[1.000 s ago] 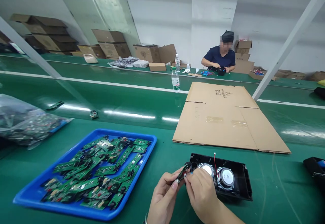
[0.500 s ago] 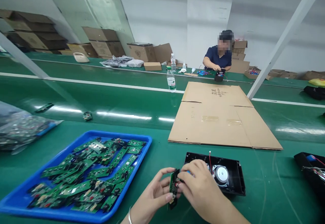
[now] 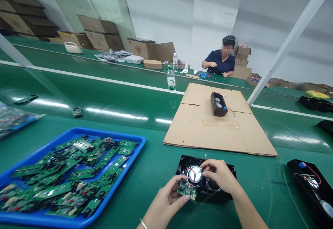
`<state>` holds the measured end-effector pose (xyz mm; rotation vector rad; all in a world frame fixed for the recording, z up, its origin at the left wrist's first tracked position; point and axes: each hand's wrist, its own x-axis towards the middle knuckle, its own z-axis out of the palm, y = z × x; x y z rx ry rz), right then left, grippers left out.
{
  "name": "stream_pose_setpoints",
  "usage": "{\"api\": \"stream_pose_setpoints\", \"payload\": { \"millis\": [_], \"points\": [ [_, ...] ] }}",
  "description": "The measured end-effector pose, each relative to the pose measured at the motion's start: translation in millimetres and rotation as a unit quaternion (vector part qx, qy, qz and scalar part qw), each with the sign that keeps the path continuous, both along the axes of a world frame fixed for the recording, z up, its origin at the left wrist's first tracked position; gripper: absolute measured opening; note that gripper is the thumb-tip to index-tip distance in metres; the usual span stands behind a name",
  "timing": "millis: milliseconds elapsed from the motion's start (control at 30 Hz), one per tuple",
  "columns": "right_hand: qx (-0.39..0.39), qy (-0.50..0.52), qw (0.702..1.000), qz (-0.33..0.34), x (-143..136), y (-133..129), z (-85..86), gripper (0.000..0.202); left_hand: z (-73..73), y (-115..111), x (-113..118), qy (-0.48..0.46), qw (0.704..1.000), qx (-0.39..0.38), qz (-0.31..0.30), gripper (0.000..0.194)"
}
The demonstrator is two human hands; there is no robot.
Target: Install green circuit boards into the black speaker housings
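My left hand (image 3: 173, 196) grips a small green circuit board (image 3: 187, 189) by its edges, above the near left side of an open black speaker box (image 3: 226, 191). Red wires loop from the board over a round silver speaker (image 3: 194, 174) in the box. My right hand (image 3: 221, 175) reaches over the box with thumb and fingers pinched. A thin wire with a small white plug (image 3: 205, 156) rises at its fingertips and appears to be held there. The second speaker (image 3: 212, 184) lies partly hidden under that hand.
A blue tray (image 3: 137, 152) with several circuit boards stands at left. Beyond the box lies flat cardboard (image 3: 192, 125) bearing another speaker box (image 3: 219, 104). More black boxes sit at right (image 3: 309, 187). A water bottle (image 3: 171, 80) stands ahead; a co-worker (image 3: 221, 61) sits opposite.
My right hand has left the circuit board and moved to the wire at the speaker box. The board has turned flatter in my left hand. The co-worker's speaker box now rests on the cardboard.
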<state>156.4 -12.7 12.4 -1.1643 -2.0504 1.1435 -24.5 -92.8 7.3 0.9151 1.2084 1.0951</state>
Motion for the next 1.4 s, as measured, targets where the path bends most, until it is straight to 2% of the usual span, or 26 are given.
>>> {"api": "stream_pose_setpoints", "payload": {
  "millis": [100,300,433,533,633,833,1067,1133,1233,1333,1400],
  "points": [
    [-0.017,-0.002,0.999,-0.038,-0.3,0.8,-0.4,0.012,3.6,7.0,10.9,0.029,0.998,0.038,0.048,0.026],
    [0.067,-0.058,0.996,-0.032,-2.5,-3.9,-0.8,0.014,-1.8,18.4,24.9,0.047,0.993,0.055,0.096,0.033],
    [0.116,-0.138,0.983,-0.021,-6.8,-5.3,-5.7,0.014,-5.3,22.5,24.4,0.101,0.988,0.072,0.09,0.035],
    [0.116,-0.183,0.973,-0.084,-4.8,-2.8,-10.9,0.015,-4.9,23.6,21.3,0.136,0.985,0.077,0.074,0.036],
    [0.106,-0.185,0.967,-0.137,-1.3,-0.2,-13.1,0.02,-4.0,23.6,19.1,0.157,0.983,0.071,0.066,0.037],
    [0.121,-0.178,0.97,-0.112,-7.9,-4.3,-12.5,0.015,-9.4,23.3,20.4,0.182,0.979,0.071,0.065,0.039],
    [0.205,-0.264,0.924,-0.186,-5.2,-4.5,-35.0,0.023,-13.6,23.4,20.4,0.194,0.975,0.09,0.065,0.039],
    [0.216,-0.269,0.919,-0.192,-4.0,-4.2,-36.6,0.026,-13.9,23.4,20.0,0.191,0.975,0.091,0.066,0.04],
    [0.224,-0.249,0.93,-0.154,-5.3,-6.0,-27.5,0.026,-14.8,23.1,20.0,0.185,0.976,0.092,0.073,0.041],
    [0.199,-0.196,0.959,-0.05,-8.6,-10.0,-14.0,0.021,-15.4,22.7,20.5,0.186,0.975,0.093,0.073,0.041],
    [0.183,-0.187,0.965,0.006,-11.2,-12.5,-10.0,0.02,-15.4,22.5,21.1,0.185,0.975,0.094,0.073,0.041]
  ]
}}
